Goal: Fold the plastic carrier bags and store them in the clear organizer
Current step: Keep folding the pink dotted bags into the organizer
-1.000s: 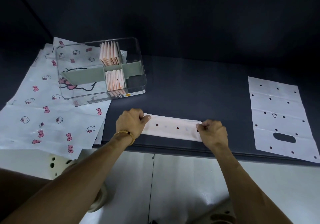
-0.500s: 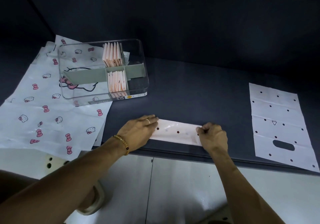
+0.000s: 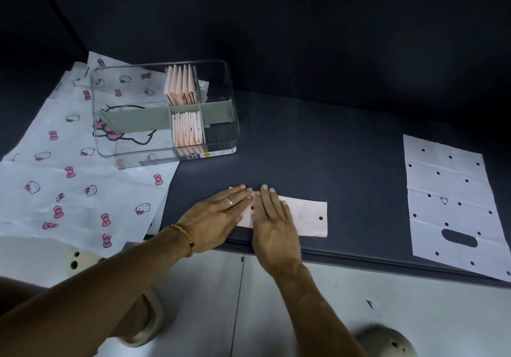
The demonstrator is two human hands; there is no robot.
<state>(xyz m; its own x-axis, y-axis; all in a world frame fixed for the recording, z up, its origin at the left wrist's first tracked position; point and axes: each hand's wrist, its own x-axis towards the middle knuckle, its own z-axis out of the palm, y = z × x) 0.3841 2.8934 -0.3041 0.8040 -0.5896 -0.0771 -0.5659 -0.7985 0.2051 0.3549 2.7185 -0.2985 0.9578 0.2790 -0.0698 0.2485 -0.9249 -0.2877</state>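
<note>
Straight fingers (image 3: 243, 190) of the left hand (image 3: 215, 218) and right hand (image 3: 273, 224) lie flat, holding nothing, pressing the folded bag strip (image 3: 304, 217) at the desk's (image 3: 331, 146) near edge. Best to smooth outward, sharpening the crease, before the clear organizer (image 3: 166, 113) at the back-left corner.

Both hands, left (image 3: 218, 218) and right (image 3: 273, 224), are covering the left part of the folded strip (image 3: 304, 215). The dotted bag (image 3: 453, 204) is running off the right edge. The box (image 3: 166, 108) label is reading too blurred. The cat-print bags (image 3: 55, 179) are running off the left edge.
</note>
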